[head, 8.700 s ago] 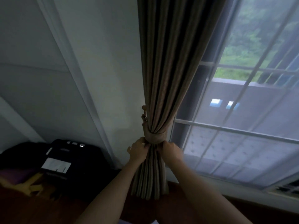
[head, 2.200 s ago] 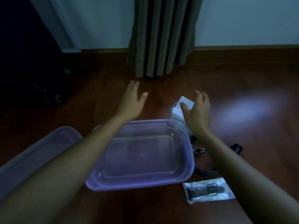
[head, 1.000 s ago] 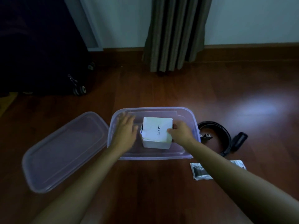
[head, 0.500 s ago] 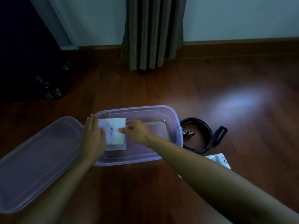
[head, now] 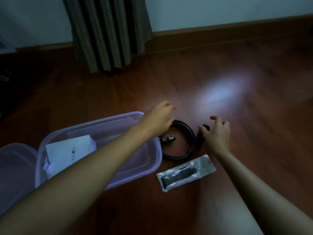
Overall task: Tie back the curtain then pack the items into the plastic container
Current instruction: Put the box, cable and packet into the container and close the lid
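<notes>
Loosely coiled, the belt (head: 191, 141) could spring open if lifted by one edge, knocking the cylinder (head: 205, 128) beside the right fingers. The left hand (head: 156, 122) curls its fingers over the coil's far edge, grip unclear; the right hand (head: 216, 134) has its fingers spread. Half a second earlier both held the box (head: 69, 151) — now it lies in the container (head: 135, 175), behind the left fingers.

White box (head: 67, 151) now free in the container (head: 158, 156); left hand (head: 157, 122) and right hand (head: 217, 135) out at the coiled belt (head: 177, 157).

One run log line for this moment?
packing | container: white box inside | floor: belt, black cylinder, packet | left hand: over belt | right hand: at cylinder
</notes>
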A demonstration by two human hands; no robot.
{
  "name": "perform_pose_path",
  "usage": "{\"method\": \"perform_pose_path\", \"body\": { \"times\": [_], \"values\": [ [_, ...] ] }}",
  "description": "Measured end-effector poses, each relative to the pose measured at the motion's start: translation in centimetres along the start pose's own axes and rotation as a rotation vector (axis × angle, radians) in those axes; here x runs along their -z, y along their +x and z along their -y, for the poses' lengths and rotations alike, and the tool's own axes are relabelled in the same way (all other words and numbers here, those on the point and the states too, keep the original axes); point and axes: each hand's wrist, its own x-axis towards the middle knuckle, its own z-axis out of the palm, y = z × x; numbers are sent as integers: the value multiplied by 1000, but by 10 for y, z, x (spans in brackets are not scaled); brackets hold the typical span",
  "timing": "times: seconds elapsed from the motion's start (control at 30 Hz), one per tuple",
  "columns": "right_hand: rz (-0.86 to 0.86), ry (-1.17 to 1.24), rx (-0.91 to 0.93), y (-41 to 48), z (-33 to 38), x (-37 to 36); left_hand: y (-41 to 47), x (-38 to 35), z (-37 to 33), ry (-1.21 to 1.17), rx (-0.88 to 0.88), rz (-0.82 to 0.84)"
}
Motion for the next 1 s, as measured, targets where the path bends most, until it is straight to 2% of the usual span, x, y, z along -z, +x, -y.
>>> {"method": "perform_pose_path", "body": {
  "times": [0.13, 0.3, 0.5, 0.73, 0.83, 1.0],
  "values": [
    [48, -69, -93, -7, -22, -5, 37, -29, -17, 229, 111, 296],
    [121, -35, -47, -2, -23, -7, 42, -45, -16, 464, 187, 382],
    [137, 26, -51, 3, -24, -4, 38, -44, -17, 388, 107, 244],
    [65, 340, -99, 14, 1, 8, 35, 17, -27, 164, 141, -183],
    [89, 481, -50, 13, 28, 9, 23, 51, -18, 98, 210, -303],
    [114, 433, 112, -9, 67, -7, -26, 73, 28, 92, 412, -323]
  ]
}}
